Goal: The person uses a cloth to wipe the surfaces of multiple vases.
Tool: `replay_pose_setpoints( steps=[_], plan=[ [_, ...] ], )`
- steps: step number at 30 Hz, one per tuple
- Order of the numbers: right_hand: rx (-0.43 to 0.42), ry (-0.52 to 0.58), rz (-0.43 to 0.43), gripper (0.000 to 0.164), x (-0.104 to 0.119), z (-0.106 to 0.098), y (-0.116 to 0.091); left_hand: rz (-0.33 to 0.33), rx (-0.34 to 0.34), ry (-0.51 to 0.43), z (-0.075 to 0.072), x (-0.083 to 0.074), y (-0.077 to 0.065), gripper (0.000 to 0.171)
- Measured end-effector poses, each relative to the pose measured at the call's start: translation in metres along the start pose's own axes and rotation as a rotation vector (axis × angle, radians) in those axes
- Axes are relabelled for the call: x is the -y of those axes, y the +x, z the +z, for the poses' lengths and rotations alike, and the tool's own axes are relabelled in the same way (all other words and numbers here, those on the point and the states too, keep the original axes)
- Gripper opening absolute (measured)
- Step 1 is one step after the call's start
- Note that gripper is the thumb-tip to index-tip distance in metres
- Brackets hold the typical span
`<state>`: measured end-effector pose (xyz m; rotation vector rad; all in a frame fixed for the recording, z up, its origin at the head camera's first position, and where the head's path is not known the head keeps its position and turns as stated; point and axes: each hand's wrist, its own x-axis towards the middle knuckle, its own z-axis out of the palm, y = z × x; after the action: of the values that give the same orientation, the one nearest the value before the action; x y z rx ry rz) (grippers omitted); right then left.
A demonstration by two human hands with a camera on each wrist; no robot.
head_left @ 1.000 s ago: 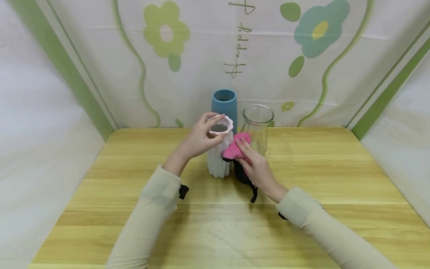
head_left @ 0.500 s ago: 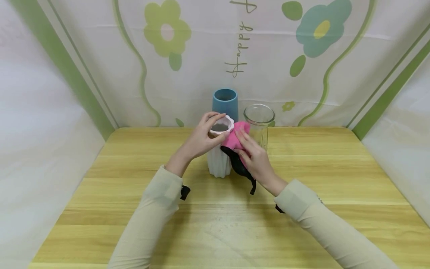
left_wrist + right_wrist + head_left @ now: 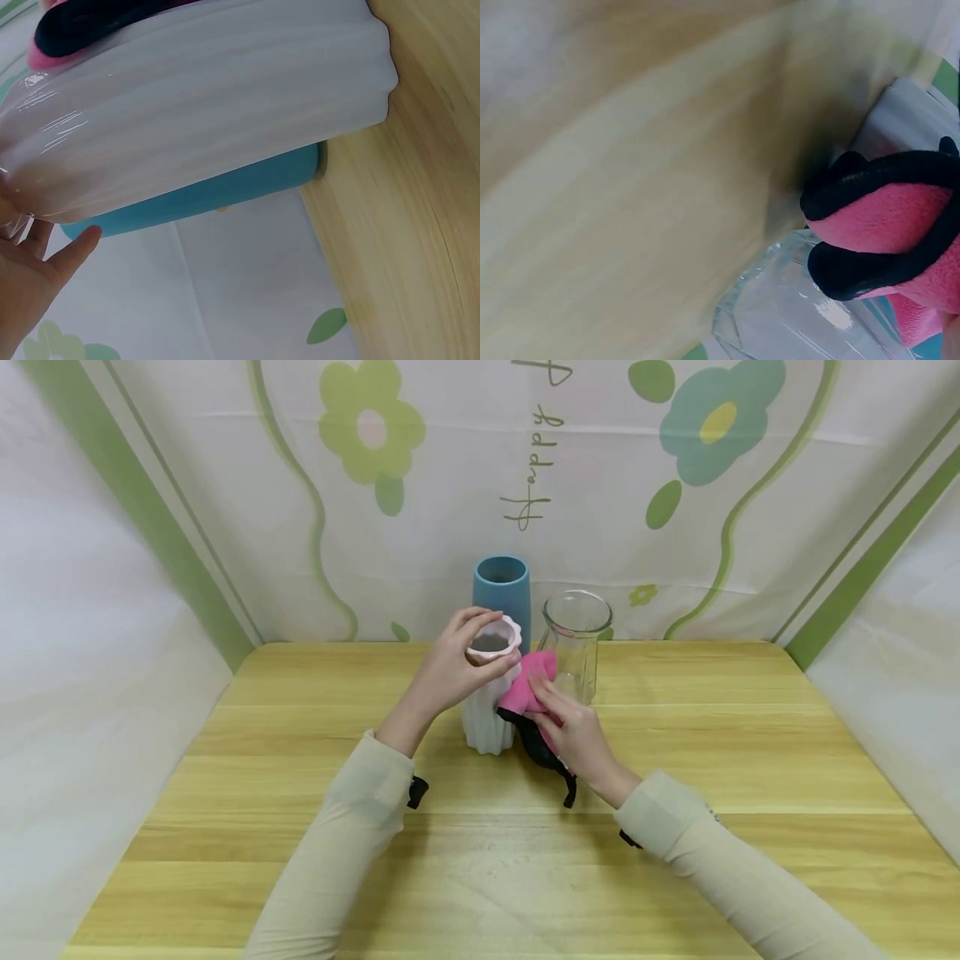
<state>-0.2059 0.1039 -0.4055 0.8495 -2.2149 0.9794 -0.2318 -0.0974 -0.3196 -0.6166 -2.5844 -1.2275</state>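
A white fluted vase (image 3: 487, 722) stands upright on the wooden table. My left hand (image 3: 453, 664) grips it around the scalloped rim; in the left wrist view the vase's ribbed side (image 3: 202, 112) fills the upper part. In my right hand (image 3: 577, 731) is a bunched pink cloth (image 3: 527, 683) with black edging, pressed to the right side of the vase below its rim. The right wrist view shows the cloth's folds (image 3: 885, 217) close up, while most of that hand is out of frame.
Behind the white vase stands a tall blue vase (image 3: 501, 585), partly hidden. A clear glass vase (image 3: 577, 635) stands just right of the cloth. A printed curtain (image 3: 450, 468) hangs at the table's (image 3: 300, 718) back edge.
The pink cloth in my right hand rose along the side of the white vase, then came back down. My left hand has stayed at the rim.
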Motion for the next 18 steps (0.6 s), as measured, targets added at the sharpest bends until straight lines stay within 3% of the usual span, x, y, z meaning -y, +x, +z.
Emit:
replay_pose_setpoints(
  steps=[12,18],
  plan=[
    [0.186,-0.013,0.112,0.048,-0.008,0.000,-0.017,-0.031,-0.007,-0.006,0.000,-0.004,0.000,0.058],
    [0.153,-0.012,0.064,0.048,-0.007,0.002,-0.017,-0.046,0.016,-0.067,-0.003,-0.003,0.000,0.053]
  ],
)
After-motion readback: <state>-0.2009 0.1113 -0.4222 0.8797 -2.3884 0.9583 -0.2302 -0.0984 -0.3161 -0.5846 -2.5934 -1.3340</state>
